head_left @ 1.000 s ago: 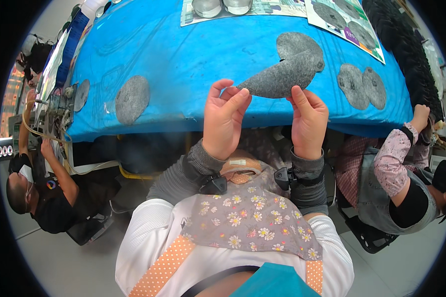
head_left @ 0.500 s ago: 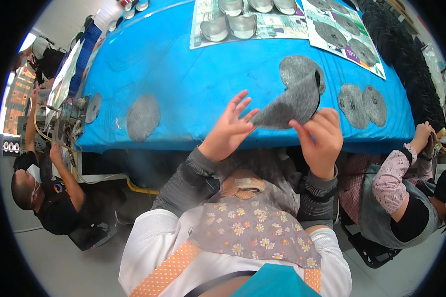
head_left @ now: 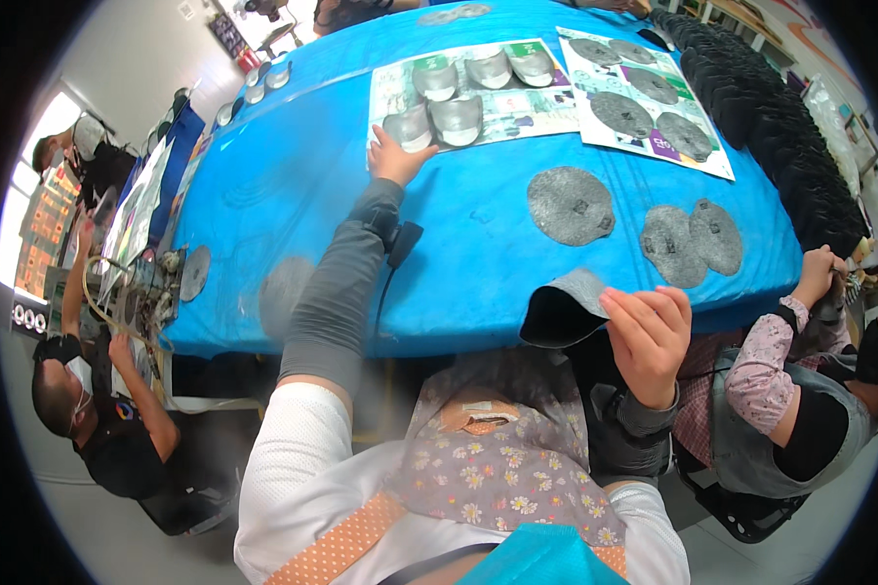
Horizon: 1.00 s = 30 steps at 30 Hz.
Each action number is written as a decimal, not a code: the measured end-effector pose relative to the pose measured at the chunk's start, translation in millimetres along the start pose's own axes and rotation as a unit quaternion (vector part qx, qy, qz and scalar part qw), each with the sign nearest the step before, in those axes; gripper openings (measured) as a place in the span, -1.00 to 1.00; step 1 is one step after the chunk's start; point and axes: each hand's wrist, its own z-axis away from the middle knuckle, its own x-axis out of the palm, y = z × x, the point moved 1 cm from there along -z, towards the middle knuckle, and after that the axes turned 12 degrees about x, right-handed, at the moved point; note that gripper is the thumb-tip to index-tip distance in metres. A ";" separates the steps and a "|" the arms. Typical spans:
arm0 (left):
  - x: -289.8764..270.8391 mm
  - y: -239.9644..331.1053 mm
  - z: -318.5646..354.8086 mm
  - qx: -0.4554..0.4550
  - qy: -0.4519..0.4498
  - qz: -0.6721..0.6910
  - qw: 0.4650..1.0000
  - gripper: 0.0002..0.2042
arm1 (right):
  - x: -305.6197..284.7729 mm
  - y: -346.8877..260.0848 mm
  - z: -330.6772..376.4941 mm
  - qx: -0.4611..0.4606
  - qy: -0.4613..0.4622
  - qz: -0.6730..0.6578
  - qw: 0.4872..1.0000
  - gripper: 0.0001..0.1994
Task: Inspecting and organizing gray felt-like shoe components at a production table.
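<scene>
My right hand (head_left: 651,341), near the table's front edge, grips a curled grey felt piece (head_left: 582,289) by its right side; its dark inner face shows. At the far side my left hand (head_left: 400,156) is stretched out with thumb and fingers apart. Its fingertips are at a curved grey piece with a pale inner patch (head_left: 410,121); whether they touch it I cannot tell. That piece lies with several like it on a printed sheet (head_left: 529,125). A flat rounded grey felt piece (head_left: 570,206) rests beyond my right hand.
Two overlapping grey pieces (head_left: 675,246) lie right on the blue table cover (head_left: 293,185). A second sheet (head_left: 595,78) bears more flat pieces. A long row of dark pieces (head_left: 766,127) lines the right edge. One person (head_left: 98,400) sits left, another (head_left: 790,390) right.
My left hand has left the felt piece and reached forward to the curved pieces. My right hand has drawn the felt piece nearer and curled it. The view has shifted.
</scene>
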 end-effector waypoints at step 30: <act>-124.9 19.6 201.7 0.003 -0.066 0.426 0.902 -0.38 | -8.5 -17.8 34.5 0.046 -0.017 -0.102 0.994 -0.77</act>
